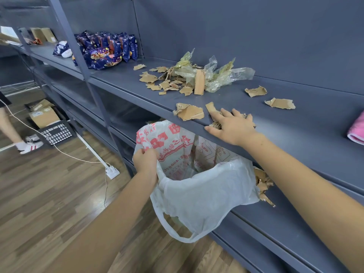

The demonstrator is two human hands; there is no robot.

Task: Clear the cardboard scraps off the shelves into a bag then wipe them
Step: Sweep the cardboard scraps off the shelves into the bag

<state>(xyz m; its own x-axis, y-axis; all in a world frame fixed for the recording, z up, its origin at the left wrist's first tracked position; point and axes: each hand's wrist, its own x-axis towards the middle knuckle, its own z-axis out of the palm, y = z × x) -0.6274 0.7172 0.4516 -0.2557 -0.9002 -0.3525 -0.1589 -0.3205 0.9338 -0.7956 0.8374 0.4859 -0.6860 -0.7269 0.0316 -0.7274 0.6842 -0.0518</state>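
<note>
Torn cardboard scraps [173, 81] lie heaped with crumpled clear plastic wrap [220, 73] on the grey shelf [295, 131]. More scraps sit near the front edge [190, 112] and to the right [280, 103]. My right hand [232, 126] lies flat with spread fingers on a few scraps at the shelf's front edge. My left hand [145, 161] grips the rim of a white plastic bag with red print [197, 186], held open just under that edge. Some scraps [263, 184] lie on the lower shelf beside the bag.
Blue snack packets [107, 50] stand at the shelf's left. A pink cloth [356, 131] lies at the right edge. On the wooden floor are a black crate with boxes [50, 125], a white power strip [112, 171] and another person's legs [11, 127].
</note>
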